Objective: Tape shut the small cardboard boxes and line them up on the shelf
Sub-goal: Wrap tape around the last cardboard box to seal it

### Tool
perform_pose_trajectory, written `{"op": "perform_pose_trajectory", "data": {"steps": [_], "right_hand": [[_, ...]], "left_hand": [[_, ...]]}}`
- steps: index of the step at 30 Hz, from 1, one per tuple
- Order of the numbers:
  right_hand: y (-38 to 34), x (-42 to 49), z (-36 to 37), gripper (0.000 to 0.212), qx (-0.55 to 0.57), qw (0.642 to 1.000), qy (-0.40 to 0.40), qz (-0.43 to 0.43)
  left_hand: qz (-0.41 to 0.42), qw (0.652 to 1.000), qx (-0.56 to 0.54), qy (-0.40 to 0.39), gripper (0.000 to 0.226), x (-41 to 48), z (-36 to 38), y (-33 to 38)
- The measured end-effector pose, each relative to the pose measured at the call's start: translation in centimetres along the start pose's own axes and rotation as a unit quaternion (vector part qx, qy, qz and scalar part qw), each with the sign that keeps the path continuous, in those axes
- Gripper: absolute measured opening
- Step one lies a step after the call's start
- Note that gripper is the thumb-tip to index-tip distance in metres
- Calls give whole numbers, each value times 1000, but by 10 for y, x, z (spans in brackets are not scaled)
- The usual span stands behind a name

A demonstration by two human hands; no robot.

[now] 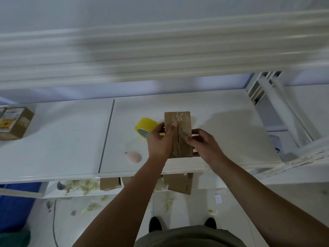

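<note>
A small brown cardboard box [184,122] lies on the white shelf [222,122] in front of me, with clear tape running along its centre seam. My left hand [159,139] holds the box's left side, fingers laid on the top near the seam. My right hand [203,143] holds the right side, its fingertips pressing on the tape. A yellow tape roll [145,128] stands just left of the box, partly behind my left hand. Another cardboard box [15,123], with a printed label, sits at the far left of the shelf.
A pink cutter [133,156] lies near the shelf's front edge, left of my left wrist. Above is a blurred upper shelf [160,56]. Below, a lower level holds loose cardboard boxes [179,182] and yellowish scraps. A white upright frame [277,104] stands at the right.
</note>
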State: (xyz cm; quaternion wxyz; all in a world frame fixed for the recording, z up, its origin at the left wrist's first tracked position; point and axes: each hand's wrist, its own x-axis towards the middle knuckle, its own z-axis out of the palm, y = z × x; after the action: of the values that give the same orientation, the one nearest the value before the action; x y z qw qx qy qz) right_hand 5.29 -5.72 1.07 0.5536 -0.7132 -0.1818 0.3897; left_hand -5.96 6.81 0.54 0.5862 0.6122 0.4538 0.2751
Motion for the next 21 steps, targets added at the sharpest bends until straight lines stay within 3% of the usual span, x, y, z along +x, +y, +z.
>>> {"op": "perform_pose_trajectory", "data": {"steps": [5, 7, 10, 14, 17, 19, 21], "right_hand": [[13, 2, 2, 41, -8, 998, 47, 40], [21, 6, 1, 47, -24, 994, 77, 72], [30, 16, -2, 54, -119, 986, 87, 76], [32, 33, 1, 61, -225, 968, 84, 75], [24, 42, 5, 62, -299, 947, 95, 60], [14, 42, 11, 60, -323, 933, 156, 2], [0, 43, 27, 49, -329, 913, 200, -134]], "left_hand": [[-39, 991, 63, -110, 50, 5, -6, -16], [-36, 987, 107, -116, 48, 0, -12, -28], [-9, 994, 74, -82, 20, -8, -26, -44], [37, 998, -9, 42, 24, -4, -63, -48], [43, 989, -12, 139, 25, 18, -95, -41], [33, 987, 30, 154, 27, 41, -117, -37], [10, 986, 116, 122, 25, 67, -136, -36]]}}
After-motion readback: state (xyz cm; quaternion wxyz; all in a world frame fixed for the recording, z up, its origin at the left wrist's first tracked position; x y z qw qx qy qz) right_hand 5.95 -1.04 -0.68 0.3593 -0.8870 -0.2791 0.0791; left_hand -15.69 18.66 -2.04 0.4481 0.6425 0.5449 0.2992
